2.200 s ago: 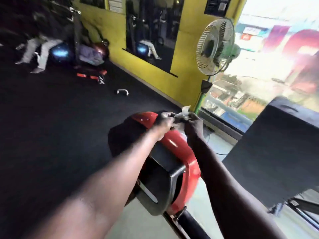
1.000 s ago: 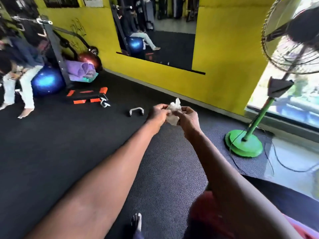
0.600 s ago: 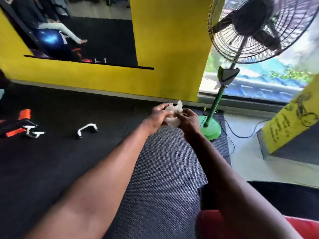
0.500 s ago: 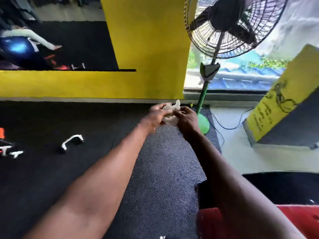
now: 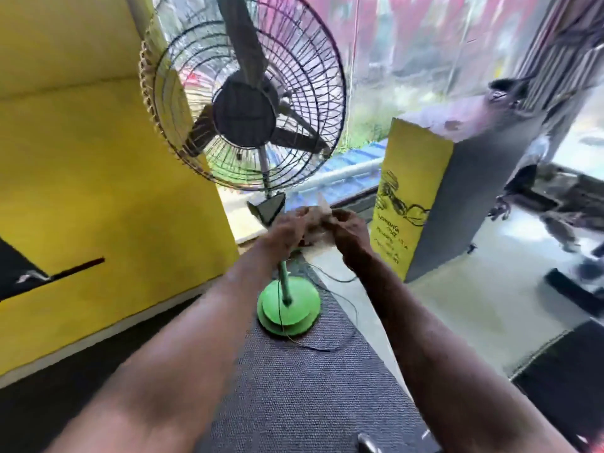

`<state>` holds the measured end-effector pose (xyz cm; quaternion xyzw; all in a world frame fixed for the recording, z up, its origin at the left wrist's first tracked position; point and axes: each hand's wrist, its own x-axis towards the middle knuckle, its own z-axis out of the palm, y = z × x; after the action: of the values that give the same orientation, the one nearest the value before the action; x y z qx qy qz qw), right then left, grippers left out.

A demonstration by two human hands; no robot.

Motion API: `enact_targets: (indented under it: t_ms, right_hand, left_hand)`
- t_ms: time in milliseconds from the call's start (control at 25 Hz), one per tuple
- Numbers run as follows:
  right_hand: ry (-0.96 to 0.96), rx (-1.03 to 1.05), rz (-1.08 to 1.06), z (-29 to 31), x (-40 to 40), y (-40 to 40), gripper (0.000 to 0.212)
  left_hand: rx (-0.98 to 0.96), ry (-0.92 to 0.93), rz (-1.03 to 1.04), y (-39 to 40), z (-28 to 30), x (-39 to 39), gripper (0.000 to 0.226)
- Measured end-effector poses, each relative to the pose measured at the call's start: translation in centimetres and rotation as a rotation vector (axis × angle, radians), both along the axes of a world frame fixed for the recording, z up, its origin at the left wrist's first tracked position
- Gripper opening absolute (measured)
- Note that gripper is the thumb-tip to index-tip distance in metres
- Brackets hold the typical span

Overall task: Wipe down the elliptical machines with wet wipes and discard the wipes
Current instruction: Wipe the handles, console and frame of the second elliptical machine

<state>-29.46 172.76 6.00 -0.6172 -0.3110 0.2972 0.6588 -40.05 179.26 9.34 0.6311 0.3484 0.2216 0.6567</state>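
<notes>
**Both hands work a crumpled wipe in front of the standing fan**

Both arms reach forward from the bottom of the view, and the two hands meet at chest height with a wet wipe (image 5: pixel 316 214) bunched between them. The left hand (image 5: pixel 287 231) curls its fingers around the near side of the pale, crumpled wipe, and the right hand (image 5: pixel 347 229) pinches it from the other side. A corner of the wipe sticks up above the knuckles. The picture is smeared with motion here, so exactly which fingers press the wipe cannot be told, though both hands appear to grasp it.

Right behind the hands stands a pedestal fan (image 5: pixel 243 103) with a round wire cage and dark blades. Its green pole runs down behind the left wrist to a round green base (image 5: pixel 289 310), which sits on a grey textured mat (image 5: pixel 304 393). A thin dark cord (image 5: pixel 340 317) loops across the mat and the pale floor beside the base.

To the left is a yellow wall (image 5: pixel 98 191) with a pale strip along its foot. To the right of the hands stands a grey block with a yellow printed face (image 5: pixel 408 204), and behind the fan a large window (image 5: pixel 425 60) shows blurred colours outside.
</notes>
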Motion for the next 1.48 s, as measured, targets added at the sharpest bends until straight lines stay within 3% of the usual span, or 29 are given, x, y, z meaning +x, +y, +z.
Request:
enact_targets:
  t_ms: [200,280,360,440,560,680,760,880,1120,1280,1360,1480]
  right_hand:
    - [-0.057,-0.021,-0.175,2.1,12.0,0.6,0.019]
    - [-0.084,-0.046,-0.296,2.7,17.0,0.7,0.008]
    - [-0.13,-0.077,-0.472,3.4,21.7,0.6,0.012]
    - [-0.195,-0.115,-0.62,4.4,25.9,0.6,0.005]
    - [-0.361,-0.246,-0.872,6.4,32.1,-0.9,0.005]
    - [-0.456,-0.298,-0.978,7.4,38.5,-3.5,0.019]
    - [-0.505,-0.331,-1.024,7.6,43.3,-5.5,0.017]
    - [-0.399,-0.233,-1.106,8.0,52.7,-9.3,0.009]
    - [-0.324,-0.2,-1.19,12.4,71.4,-15.8,0.02]
    - [-0.817,-0.426,-1.467,15.4,81.2,-18.5,0.033]
    - [-1.075,-0.382,-1.381,16.7,86.6,-18.8,0.028]
    - [-1.321,-0.514,-1.129,17.9,95.1,-19.3,0.043]
  left_hand:
    - [0.062,-0.104,-0.326,4.0,-0.3,15.1,0.018]
    - [-0.013,-0.073,-0.377,5.2,-0.3,21.2,0.025]
    - [-0.091,-0.011,-0.462,6.2,0.3,27.2,0.03]
    - [-0.076,-0.027,-0.612,6.9,1.3,33.1,0.033]
    - [-0.06,-0.125,-0.725,5.3,3.5,41.4,0.031]
    - [-0.051,-0.16,-0.775,2.3,4.2,49.3,0.026]
    - [-0.065,-0.145,-0.836,0.0,4.5,55.1,0.016]
    - [-0.11,-0.12,-0.897,-3.0,6.1,64.0,0.012]
    - [-0.098,-0.165,-1.054,-9.1,11.6,80.3,0.016]
    - [-0.02,-0.298,-0.968,-12.3,13.6,91.1,0.017]
    - [-0.099,-0.341,-0.913,-13.5,14.4,97.4,0.017]
    - [-0.22,-0.372,-0.896,-14.8,16.2,106.2,0.024]
